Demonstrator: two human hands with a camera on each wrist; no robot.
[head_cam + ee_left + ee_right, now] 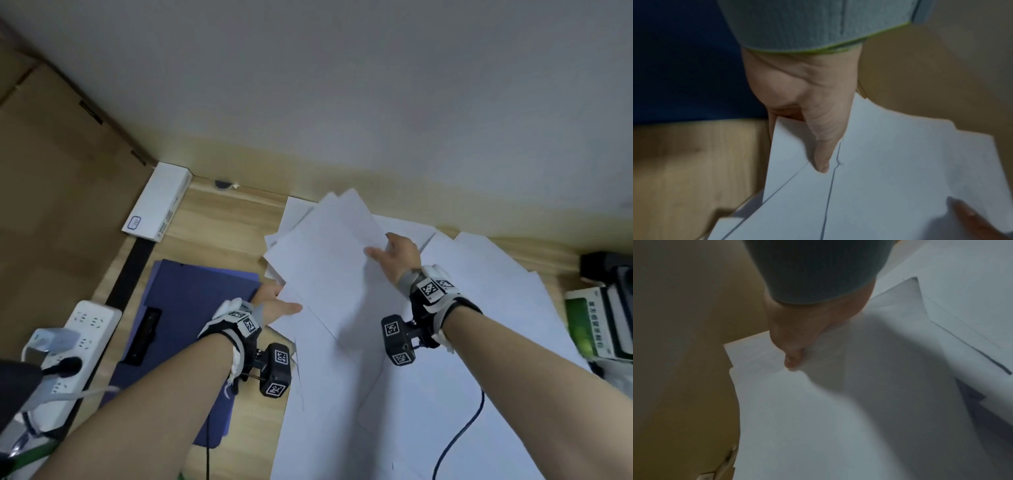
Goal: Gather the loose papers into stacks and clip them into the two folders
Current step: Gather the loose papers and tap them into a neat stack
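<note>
Both hands hold one loose bundle of white sheets [325, 260] lifted off the wooden bench [219, 219], the sheets fanned and uneven at their far corners.

Left hand [274, 303]: grip closed on the near-left corner of the bundle; in the left wrist view the thumb [823, 146] lies flat on top and the fingers are tucked beneath.

Right hand [399, 255]: grip closed on the bundle's right edge, thumb on top; the right wrist view is blurred, so the fingers below cannot be made out.

More white papers [479, 342] lie spread over the bench under and to the right of the bundle.

A dark blue folder [185, 308] lies flat on the bench left of the papers, just beside the left wrist, with its black clip [144, 335] near its left edge.

A white power strip [78, 339] sits further left; a white box [157, 202] lies by the wall.
</note>
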